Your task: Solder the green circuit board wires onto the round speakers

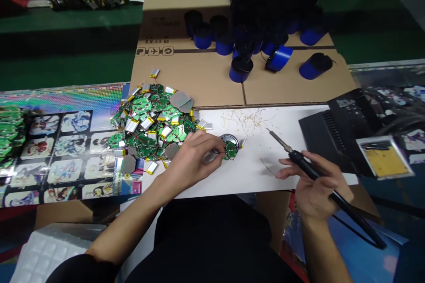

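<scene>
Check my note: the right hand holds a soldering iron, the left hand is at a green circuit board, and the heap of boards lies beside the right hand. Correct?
No: the head view shows the heap of boards beside the left hand, not the right. The right hand holds a soldering iron, and the left hand is at a green circuit board.

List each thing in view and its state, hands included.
Left hand: at one edge of the circuit board; pinch unclear.
Circuit board: green face up, overlapping a round part.
Right hand: holding the soldering iron.
Soldering iron: tip apart from the board; heat can't be told.
Board pile: loosely heaped.
Blue cylinders: grouped, one tipped over.
Yellow sponge: in a tray.
Thin scraps: scattered.
</scene>
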`<action>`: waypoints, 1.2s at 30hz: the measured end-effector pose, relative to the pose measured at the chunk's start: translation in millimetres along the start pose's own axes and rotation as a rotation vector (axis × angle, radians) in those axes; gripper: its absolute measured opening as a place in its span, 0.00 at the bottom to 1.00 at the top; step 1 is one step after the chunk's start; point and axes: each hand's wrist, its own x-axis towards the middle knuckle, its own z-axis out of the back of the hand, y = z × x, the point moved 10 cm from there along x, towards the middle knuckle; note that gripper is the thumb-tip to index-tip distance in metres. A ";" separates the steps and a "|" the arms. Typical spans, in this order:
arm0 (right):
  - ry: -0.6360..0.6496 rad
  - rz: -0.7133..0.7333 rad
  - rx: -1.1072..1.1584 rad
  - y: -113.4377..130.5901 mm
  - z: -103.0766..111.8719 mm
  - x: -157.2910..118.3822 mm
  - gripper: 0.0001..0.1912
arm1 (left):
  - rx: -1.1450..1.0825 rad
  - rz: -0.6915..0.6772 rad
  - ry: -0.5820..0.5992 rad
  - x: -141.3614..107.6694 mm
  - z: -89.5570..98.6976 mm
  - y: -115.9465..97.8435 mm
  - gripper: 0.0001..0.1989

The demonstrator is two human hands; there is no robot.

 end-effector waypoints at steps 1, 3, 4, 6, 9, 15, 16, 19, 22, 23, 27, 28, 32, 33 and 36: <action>0.030 -0.013 0.033 1.2 -5.6 -1.2 0.32 | -0.008 -0.016 -0.007 -0.7 0.3 0.6 0.04; 0.102 -0.002 0.060 6.7 -19.5 -5.6 0.31 | -0.017 -0.050 -0.017 -2.2 0.6 1.7 0.03; 0.152 0.017 0.036 10.0 -28.9 -8.8 0.28 | -0.017 -0.064 -0.017 -2.9 0.2 2.6 0.02; 0.259 0.073 -0.069 16.0 -51.1 -16.0 0.16 | -0.002 -0.088 -0.010 -4.2 -1.4 4.6 0.03; 0.430 0.198 -0.220 22.2 -88.9 -27.2 0.20 | 0.022 -0.135 0.006 -6.1 -4.5 5.5 0.05; 0.495 0.342 -0.313 21.8 -117.0 -28.0 0.24 | 0.146 -0.260 0.023 -3.8 -4.5 -4.3 0.07; 0.499 0.343 -0.318 20.5 -117.4 -26.3 0.24 | 0.181 -0.277 0.040 -2.0 -4.9 -7.0 0.07; 0.527 0.362 -0.313 20.7 -118.2 -22.1 0.25 | 0.248 -0.304 0.103 4.1 -6.0 -14.3 0.08; 0.545 0.381 -0.301 24.4 -117.5 -20.4 0.25 | 0.276 -0.293 0.138 8.9 -5.3 -19.3 0.10; 0.545 0.373 -0.302 24.9 -116.2 -20.4 0.25 | 0.288 -0.289 0.144 9.7 -5.2 -20.7 0.11; 0.490 0.241 -0.235 21.0 -99.3 -22.1 0.16 | 0.342 -0.285 0.177 10.5 -7.5 -24.4 0.11; 0.431 0.184 -0.171 19.4 -89.7 -21.2 0.16 | 0.352 -0.288 0.183 10.6 -7.9 -25.0 0.11; 0.143 -0.022 0.094 10.7 -44.8 -21.1 0.19 | 0.370 -0.289 0.222 12.2 -9.9 -24.7 0.11; 0.121 -0.040 0.106 10.5 -37.9 -23.0 0.17 | 0.376 -0.290 0.230 12.7 -10.3 -24.4 0.11; 0.167 -0.020 0.029 14.2 -25.6 -32.3 0.12 | 0.391 -0.308 0.244 13.2 -10.9 -25.0 0.11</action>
